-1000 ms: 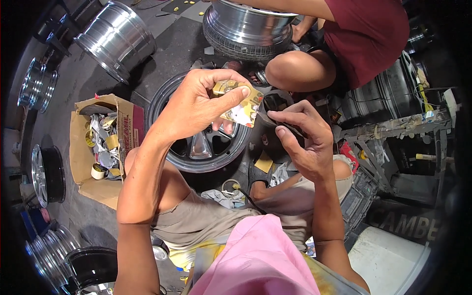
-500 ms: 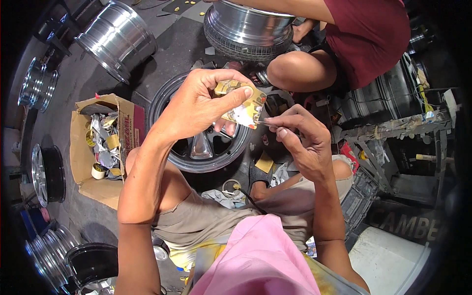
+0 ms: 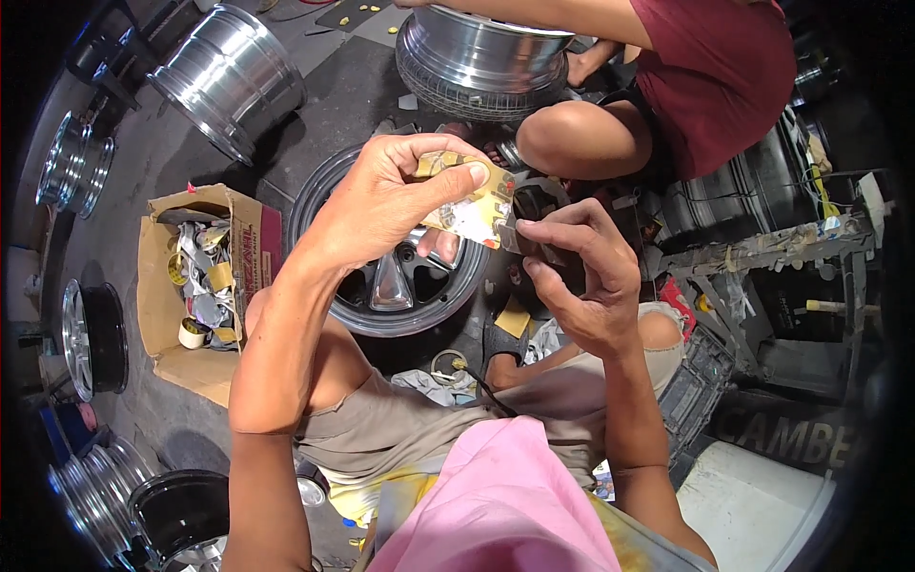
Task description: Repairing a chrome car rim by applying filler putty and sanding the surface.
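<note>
My left hand (image 3: 381,205) is closed on a flat yellow printed card (image 3: 488,214) with white and red patches, thumb across its front and fingers behind. A greyish, see-through-looking strip (image 3: 511,236) shows along the card's right edge; I cannot tell what it is. My right hand (image 3: 596,276) is just right of that edge. Its index fingertip is at or very near the strip, with the thumb apart below it. Beneath my hands, a dark wheel with a polished lip and spokes (image 3: 391,286) lies on the floor, partly hidden by my left hand and arm.
An open cardboard box (image 3: 191,367) of scraps and tape rolls stands at left. Silver rims (image 3: 229,81) lie around the left side. Ahead, another person in a maroon shirt (image 3: 715,81) squats by a rim on a tyre (image 3: 477,57). A cluttered metal frame (image 3: 762,243) stands at right.
My right thumb and index finger have parted from a pinch at the card's edge. The card has tilted slightly, while my left hand keeps its hold.
</note>
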`<move>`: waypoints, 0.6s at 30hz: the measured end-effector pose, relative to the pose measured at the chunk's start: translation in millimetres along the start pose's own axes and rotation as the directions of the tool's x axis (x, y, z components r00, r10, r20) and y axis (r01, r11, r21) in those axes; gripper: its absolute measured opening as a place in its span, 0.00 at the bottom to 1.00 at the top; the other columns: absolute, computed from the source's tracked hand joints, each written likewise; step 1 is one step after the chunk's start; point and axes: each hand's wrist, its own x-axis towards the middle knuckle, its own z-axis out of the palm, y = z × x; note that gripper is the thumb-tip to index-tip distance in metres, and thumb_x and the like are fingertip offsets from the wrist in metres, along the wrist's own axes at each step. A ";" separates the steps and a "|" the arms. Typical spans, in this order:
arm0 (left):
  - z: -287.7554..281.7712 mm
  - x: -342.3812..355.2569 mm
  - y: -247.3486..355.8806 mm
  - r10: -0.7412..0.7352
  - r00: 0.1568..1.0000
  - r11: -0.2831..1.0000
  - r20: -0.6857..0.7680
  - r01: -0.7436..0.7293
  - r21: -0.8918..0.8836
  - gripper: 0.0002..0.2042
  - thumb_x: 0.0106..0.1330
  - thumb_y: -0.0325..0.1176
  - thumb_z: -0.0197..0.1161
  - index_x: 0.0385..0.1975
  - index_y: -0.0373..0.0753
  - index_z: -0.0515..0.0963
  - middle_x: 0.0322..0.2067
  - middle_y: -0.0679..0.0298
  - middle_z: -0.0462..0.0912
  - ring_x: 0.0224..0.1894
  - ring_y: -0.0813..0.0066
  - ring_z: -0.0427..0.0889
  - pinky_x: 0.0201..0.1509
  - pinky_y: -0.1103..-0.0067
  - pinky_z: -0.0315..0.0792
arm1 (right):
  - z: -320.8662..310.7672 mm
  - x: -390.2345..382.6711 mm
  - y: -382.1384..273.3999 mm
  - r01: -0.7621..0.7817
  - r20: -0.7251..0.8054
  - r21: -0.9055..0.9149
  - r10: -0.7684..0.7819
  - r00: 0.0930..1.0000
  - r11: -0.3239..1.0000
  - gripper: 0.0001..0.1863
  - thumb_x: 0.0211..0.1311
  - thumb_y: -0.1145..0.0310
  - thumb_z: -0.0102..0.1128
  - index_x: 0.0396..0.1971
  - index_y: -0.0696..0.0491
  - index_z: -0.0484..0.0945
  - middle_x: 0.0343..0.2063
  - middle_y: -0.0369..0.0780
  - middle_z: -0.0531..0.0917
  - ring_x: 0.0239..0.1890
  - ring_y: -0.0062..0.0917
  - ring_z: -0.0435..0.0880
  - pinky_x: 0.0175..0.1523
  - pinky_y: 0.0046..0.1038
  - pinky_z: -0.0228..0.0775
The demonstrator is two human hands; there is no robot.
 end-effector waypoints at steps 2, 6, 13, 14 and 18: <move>-0.8 -0.1 -0.4 0.008 1.000 1.000 -0.009 -0.007 0.026 0.10 0.76 0.35 0.65 0.45 0.34 0.84 0.27 0.64 0.87 0.17 0.85 0.80 0.16 0.88 0.68 | -2.9 0.0 0.3 -0.004 0.010 -0.015 0.004 1.000 1.000 0.20 0.53 0.81 0.68 0.48 0.54 0.89 0.36 0.38 0.81 0.35 0.20 0.81 0.40 0.21 0.75; -2.3 -0.9 -0.9 0.024 0.999 0.994 -0.034 -0.020 0.105 0.10 0.76 0.35 0.65 0.45 0.34 0.84 0.27 0.64 0.87 0.18 0.86 0.81 0.17 0.88 0.68 | -3.2 2.7 -0.2 0.009 0.001 -0.045 -0.009 1.000 0.999 0.19 0.52 0.80 0.68 0.46 0.54 0.89 0.35 0.39 0.81 0.35 0.22 0.82 0.41 0.23 0.76; -1.5 -0.8 -0.5 0.045 0.999 0.989 -0.020 -0.042 0.139 0.10 0.76 0.35 0.65 0.44 0.33 0.84 0.28 0.64 0.87 0.19 0.86 0.81 0.17 0.89 0.68 | -3.6 5.8 -2.5 -0.006 0.049 -0.107 0.011 0.999 0.994 0.17 0.55 0.79 0.68 0.46 0.56 0.89 0.34 0.41 0.82 0.37 0.24 0.83 0.45 0.26 0.76; -1.1 -0.6 0.3 0.039 0.999 0.990 -0.021 -0.036 0.137 0.10 0.76 0.35 0.65 0.44 0.33 0.84 0.28 0.64 0.87 0.19 0.86 0.81 0.18 0.89 0.68 | -3.6 5.8 -2.2 -0.005 0.051 -0.106 0.011 0.999 0.994 0.17 0.55 0.79 0.68 0.46 0.56 0.89 0.34 0.41 0.82 0.37 0.24 0.83 0.45 0.26 0.76; -2.3 -2.6 0.5 0.031 0.999 0.985 -0.027 -0.026 0.171 0.10 0.76 0.35 0.65 0.44 0.33 0.85 0.28 0.65 0.86 0.19 0.86 0.81 0.18 0.89 0.68 | 2.8 5.2 -0.8 -0.043 0.023 -0.048 0.044 0.999 0.998 0.16 0.57 0.79 0.67 0.47 0.56 0.89 0.34 0.40 0.81 0.36 0.23 0.82 0.43 0.25 0.74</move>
